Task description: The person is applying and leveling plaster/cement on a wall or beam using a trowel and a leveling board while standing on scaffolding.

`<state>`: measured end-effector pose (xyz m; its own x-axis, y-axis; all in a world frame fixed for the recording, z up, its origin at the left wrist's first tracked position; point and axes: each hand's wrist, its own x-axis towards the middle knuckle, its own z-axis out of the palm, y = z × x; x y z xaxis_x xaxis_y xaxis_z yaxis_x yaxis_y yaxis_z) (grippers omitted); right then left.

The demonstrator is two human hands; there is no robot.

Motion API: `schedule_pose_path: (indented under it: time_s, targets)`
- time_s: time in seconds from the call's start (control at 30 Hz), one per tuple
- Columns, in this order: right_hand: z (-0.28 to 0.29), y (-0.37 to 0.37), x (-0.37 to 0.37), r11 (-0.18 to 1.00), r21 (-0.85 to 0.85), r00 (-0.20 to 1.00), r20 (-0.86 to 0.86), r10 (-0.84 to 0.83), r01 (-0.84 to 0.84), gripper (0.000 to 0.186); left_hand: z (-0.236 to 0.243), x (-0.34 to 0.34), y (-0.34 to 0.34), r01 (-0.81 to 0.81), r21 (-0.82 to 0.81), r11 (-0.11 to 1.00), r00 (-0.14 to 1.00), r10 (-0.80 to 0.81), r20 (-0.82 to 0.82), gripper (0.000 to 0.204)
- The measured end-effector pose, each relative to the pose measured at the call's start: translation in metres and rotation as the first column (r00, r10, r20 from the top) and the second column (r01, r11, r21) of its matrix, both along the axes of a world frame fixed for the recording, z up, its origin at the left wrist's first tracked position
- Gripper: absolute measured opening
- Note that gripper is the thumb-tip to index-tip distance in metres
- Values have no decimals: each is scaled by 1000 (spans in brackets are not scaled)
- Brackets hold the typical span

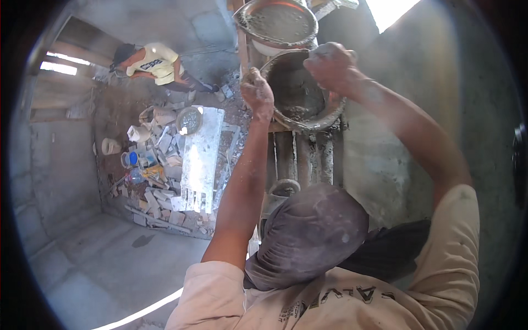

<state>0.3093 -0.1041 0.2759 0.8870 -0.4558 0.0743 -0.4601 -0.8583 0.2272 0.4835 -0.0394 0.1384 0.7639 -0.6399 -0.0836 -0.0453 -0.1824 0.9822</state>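
Note:
A round bucket with grey wet mortar inside stands in front of me, its rim coated with mortar. Beside the rim on its left, my left hand is closed with curled fingers. My right hand, also closed, is over the far right part of the rim. What either hand holds, if anything, is hidden by the fingers. Beyond this bucket, a second wide tub is filled nearly level with grey mortar. My bent knee in dark cloth is below the bucket in the view.
Mortar-stained planks support the bucket, and a small pail stands nearer me. A grey wall rises to the right. Lower left are a pale board, a basin, rubble and a co-worker bending forward.

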Motion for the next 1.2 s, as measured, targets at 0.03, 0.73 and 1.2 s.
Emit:
schedule_pose_path:
  time_s: [0.03,0.73,1.2]
  targets:
    - [1,10,21,979,24,949,-250,-190,202,20,-7,4,0,-33,15,999,999,33,-10,46]
    - [23,34,-27,808,291,859,-199,-472,512,24,-16,6,-2,-47,-119,992,994,58,90,57]
    - [-15,54,-34,524,607,737,-158,-657,598,31,4,1,5,15,-124,992,983,8,181,62]
